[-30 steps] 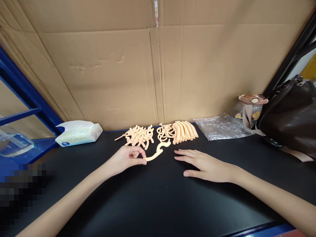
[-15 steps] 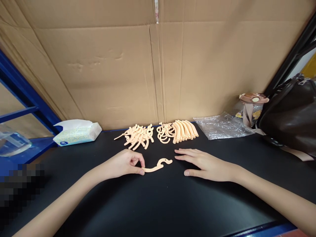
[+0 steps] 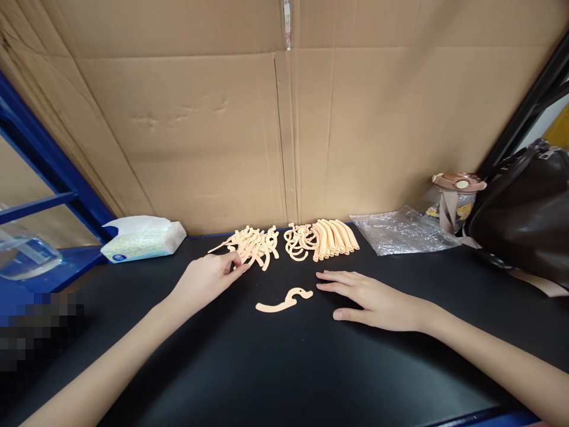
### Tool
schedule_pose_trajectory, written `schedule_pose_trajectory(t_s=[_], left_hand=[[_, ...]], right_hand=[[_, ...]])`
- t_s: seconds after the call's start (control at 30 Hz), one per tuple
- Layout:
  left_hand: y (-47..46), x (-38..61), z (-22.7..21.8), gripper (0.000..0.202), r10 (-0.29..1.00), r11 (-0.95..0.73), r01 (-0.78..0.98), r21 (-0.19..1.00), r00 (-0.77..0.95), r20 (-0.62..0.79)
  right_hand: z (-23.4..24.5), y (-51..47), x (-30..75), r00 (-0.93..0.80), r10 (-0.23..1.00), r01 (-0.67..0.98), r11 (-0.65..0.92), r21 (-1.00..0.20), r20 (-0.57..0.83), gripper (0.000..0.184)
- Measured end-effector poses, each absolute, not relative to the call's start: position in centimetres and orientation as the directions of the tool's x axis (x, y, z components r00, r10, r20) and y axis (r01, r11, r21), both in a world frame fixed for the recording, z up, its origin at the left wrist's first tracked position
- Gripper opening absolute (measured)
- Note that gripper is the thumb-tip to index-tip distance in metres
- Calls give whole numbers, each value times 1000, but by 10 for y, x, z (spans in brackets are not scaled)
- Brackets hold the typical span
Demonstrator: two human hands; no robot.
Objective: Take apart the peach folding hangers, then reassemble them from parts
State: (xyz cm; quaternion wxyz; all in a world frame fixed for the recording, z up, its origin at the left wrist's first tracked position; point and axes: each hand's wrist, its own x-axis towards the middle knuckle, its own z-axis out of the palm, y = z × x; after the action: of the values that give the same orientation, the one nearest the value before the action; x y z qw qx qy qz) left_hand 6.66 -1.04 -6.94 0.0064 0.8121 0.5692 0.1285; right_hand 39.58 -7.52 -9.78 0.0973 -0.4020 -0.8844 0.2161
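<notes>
My left hand (image 3: 208, 277) reaches the near left edge of a heap of curved, pale wood-coloured pieces (image 3: 262, 240). Its thumb and fingers are drawn together at the heap, and I cannot make out what is between them. One hook-ended piece (image 3: 278, 306) with a small hole near its curled end lies alone on the black table (image 3: 267, 367), touched by neither hand. Just right of it, my right hand (image 3: 377, 301) rests with fingers stretched out and apart, holding nothing.
Behind stand thin curled pieces (image 3: 299, 243) beside a row of thick curved pieces (image 3: 334, 237). A tissue pack (image 3: 144, 240) is at the left; a clear plastic bag (image 3: 400, 232), a bottle (image 3: 457, 198) and a dark bag (image 3: 524, 219) are at the right. Cardboard (image 3: 200, 148) walls the back.
My left hand has let go of the lone hook-ended piece and moved up and left to the heap. The piece stays on the table. My right hand has barely moved.
</notes>
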Motion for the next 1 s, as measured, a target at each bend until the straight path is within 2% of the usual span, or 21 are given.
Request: schedule_pose_trajectory(t_s=[0.17,0.4,0.83,1.0], left_hand=[[-8,66,-70,27,952,-232,967,101,204,229],[-8,68,-72,24,974,-188,982,34,182,137],[-6,73,-82,31,979,-174,978,116,160,123],[-3,72,-87,28,981,-146,963,227,111,158]], right_hand=[[-98,-76,395,-651,759,687,574,-445,-25,59],[-97,-76,396,-654,756,688,580,-436,-25,59],[-96,-76,395,-645,764,681,562,-470,-21,59],[-96,-76,395,-641,767,685,554,-473,-32,59]])
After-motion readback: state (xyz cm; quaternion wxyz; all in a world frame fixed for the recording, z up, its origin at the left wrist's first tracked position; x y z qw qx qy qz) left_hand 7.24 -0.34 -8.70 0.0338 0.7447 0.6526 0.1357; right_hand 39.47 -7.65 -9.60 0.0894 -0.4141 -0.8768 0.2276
